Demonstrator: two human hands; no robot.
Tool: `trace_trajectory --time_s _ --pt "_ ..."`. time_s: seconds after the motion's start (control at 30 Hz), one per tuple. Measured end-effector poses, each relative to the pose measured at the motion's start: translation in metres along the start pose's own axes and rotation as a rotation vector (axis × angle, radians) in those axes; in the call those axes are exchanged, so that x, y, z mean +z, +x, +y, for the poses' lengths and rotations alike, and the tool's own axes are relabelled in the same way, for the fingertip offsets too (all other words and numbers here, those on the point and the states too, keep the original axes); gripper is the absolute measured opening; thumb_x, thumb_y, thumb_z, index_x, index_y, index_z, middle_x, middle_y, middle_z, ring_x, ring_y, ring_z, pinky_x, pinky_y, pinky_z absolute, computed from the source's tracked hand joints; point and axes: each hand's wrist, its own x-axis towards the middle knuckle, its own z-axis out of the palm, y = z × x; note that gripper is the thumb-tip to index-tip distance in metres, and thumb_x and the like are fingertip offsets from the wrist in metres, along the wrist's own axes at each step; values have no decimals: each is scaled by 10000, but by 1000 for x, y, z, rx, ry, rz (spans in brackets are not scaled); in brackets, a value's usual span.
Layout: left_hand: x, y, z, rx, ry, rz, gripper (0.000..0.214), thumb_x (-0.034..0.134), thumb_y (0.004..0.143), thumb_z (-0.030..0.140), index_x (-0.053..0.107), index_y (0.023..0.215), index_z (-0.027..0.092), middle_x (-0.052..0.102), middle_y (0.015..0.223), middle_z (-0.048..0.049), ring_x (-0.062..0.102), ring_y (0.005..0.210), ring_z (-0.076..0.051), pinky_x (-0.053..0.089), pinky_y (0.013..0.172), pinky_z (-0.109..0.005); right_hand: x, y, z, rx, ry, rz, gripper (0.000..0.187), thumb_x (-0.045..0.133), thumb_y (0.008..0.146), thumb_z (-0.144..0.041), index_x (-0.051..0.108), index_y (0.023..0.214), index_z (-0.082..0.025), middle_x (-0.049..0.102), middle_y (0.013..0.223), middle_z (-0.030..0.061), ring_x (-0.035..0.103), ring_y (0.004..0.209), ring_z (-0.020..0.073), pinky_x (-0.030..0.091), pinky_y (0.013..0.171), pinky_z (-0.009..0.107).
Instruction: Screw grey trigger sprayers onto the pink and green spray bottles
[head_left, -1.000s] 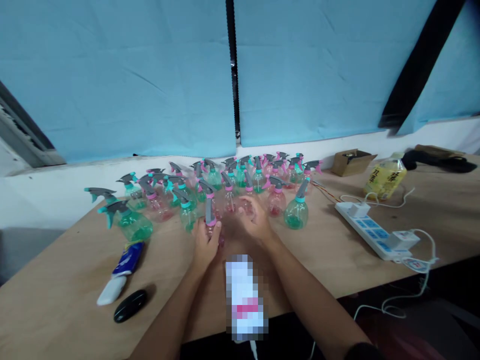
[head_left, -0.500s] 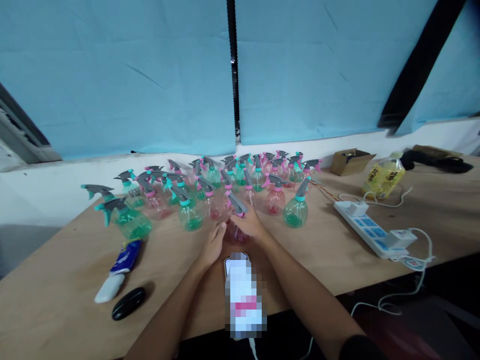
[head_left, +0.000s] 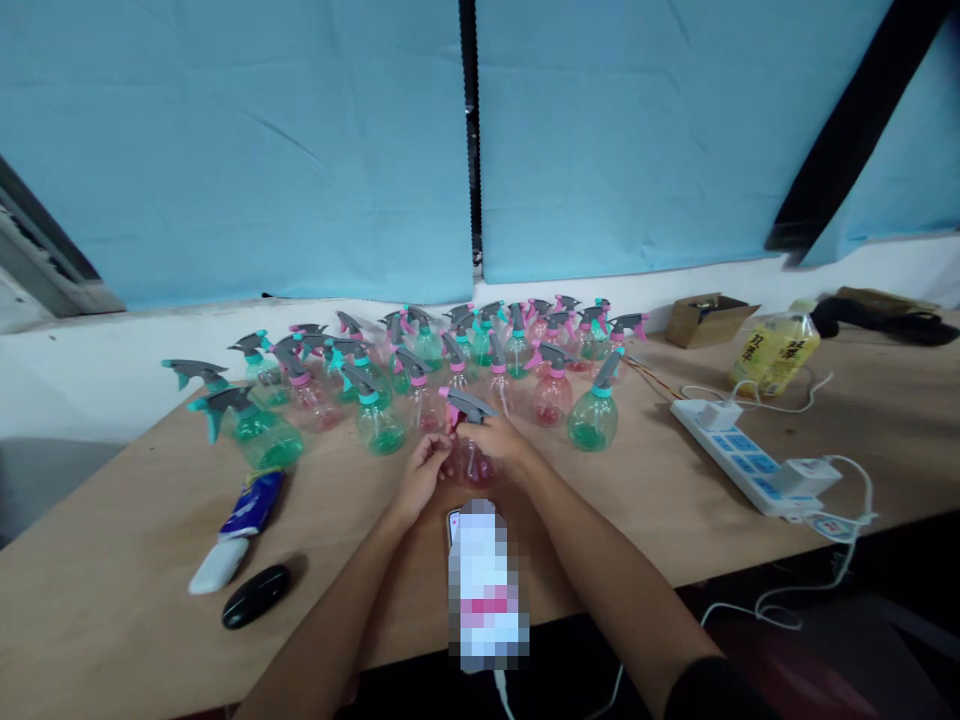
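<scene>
A clear pink spray bottle (head_left: 466, 462) with a grey and pink trigger head (head_left: 466, 404) stands on the wooden table (head_left: 135, 610) in front of me. My right hand (head_left: 501, 444) is closed round its neck, just under the head. My left hand (head_left: 423, 474) curls against the bottle's lower left side. Behind them stand several more spray bottles (head_left: 420, 365), some green, some pink, all with grey heads.
A phone (head_left: 486, 580) lies between my forearms near the table's front edge. A blue and white tube (head_left: 238, 532) and a black oval object (head_left: 258, 596) lie at left. A white power strip (head_left: 750, 458), a yellow drink bottle (head_left: 775, 352) and a small cardboard box (head_left: 708, 318) sit at right.
The pink bottle passed from my left hand to my right and moved right, in front of the phone. My left hand came back against its side. The trigger head now points left.
</scene>
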Motion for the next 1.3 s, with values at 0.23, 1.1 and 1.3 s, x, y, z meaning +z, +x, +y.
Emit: trace_trajectory --time_s 0.23,1.1,1.3 --pt "2 -1 5 -25 -40 10 370 713 778 502 610 971 203 600 668 46 545 520 -107 376 499 -221 0 0 0 6 -45 13 95 596 689 -196 657 760 -215 581 648 -40 508 613 126 448 586 236" --pt "2 -1 4 -43 -67 17 317 681 794 464 624 956 197 594 659 53 524 498 -91 373 496 -208 6 3 -4 39 -12 47 105 585 672 -189 656 747 -210 590 655 -41 540 640 132 474 629 250" --pt "2 -1 4 -47 -62 14 310 674 800 464 623 957 201 588 634 54 520 487 -95 363 489 -209 7 2 -5 54 20 9 107 570 678 -198 658 738 -207 607 665 -35 570 653 138 509 663 264"
